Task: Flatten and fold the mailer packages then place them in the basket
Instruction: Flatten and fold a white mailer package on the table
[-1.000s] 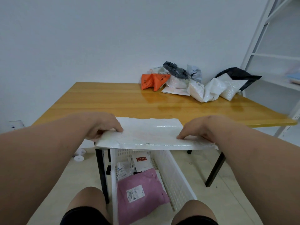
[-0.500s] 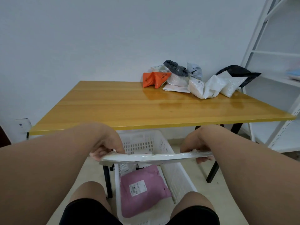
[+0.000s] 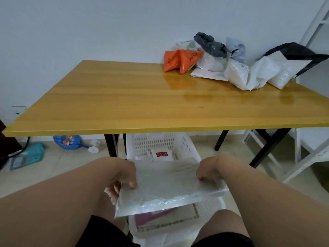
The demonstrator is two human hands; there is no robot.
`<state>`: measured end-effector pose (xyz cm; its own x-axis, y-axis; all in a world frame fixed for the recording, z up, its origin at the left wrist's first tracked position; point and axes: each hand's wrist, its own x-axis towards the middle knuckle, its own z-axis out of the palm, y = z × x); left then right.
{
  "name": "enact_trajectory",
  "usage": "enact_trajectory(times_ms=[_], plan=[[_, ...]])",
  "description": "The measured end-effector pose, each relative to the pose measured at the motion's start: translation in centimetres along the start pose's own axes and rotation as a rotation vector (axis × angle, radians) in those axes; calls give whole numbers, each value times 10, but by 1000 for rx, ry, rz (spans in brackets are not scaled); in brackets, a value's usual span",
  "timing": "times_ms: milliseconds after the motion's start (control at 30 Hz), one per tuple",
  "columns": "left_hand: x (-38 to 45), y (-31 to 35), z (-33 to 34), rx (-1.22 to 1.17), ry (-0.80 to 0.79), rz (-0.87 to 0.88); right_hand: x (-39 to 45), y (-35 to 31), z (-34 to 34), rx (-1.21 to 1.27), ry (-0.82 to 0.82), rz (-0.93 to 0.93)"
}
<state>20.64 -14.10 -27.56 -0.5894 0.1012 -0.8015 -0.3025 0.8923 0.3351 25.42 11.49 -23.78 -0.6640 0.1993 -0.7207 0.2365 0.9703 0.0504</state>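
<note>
A folded white mailer [image 3: 167, 188] hangs flat over the white slotted basket [image 3: 154, 141] that stands on the floor between my knees. My left hand [image 3: 122, 180] grips its left edge, thumb on top and fingers underneath. My right hand [image 3: 208, 170] pinches its right edge. Inside the basket lie a pink mailer [image 3: 153, 217], mostly covered by the white one, and a white packet with a red label [image 3: 161, 154]. A pile of unfolded mailers [image 3: 222, 63], orange, grey, white and black, sits at the back right of the wooden table [image 3: 142, 104].
The table's front edge runs just beyond the basket, with black legs [image 3: 111, 145] on either side. A white ladder frame [image 3: 306, 157] stands at the right. A blue fan [image 3: 68, 142] and teal box [image 3: 33, 155] lie on the floor at left.
Both hands have carried the folded white mailer off the table's front edge and lowered it over the basket, tilting it flat toward me.
</note>
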Motion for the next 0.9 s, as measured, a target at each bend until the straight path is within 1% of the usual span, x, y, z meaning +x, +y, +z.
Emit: enact_trajectory(times_ms=[100, 200, 333, 433, 567, 667, 733, 800, 900], plan=[[25, 3, 3, -4, -29, -15, 28, -2, 2, 18, 18, -45], [48, 9, 3, 2, -17, -26, 51, -3, 0, -11, -55, -86], [75, 16, 4, 11, -29, -46, 84, -5, 0, -80, -85, -41], [96, 18, 6, 32, -61, -81, 113, -6, 7, -74, -105, -54], [118, 23, 10, 70, -87, -102, 132, -5, 11, -17, -113, -43], [129, 27, 14, 95, -81, -94, 135, -6, 10, 81, -76, -6], [132, 30, 15, 84, -104, -98, 137, -5, 8, 129, -49, -15], [132, 33, 15, 109, -143, -108, 139, -4, 7, 152, -57, -9], [135, 39, 12, 96, -161, -111, 138, -2, 2, 227, -72, 46]])
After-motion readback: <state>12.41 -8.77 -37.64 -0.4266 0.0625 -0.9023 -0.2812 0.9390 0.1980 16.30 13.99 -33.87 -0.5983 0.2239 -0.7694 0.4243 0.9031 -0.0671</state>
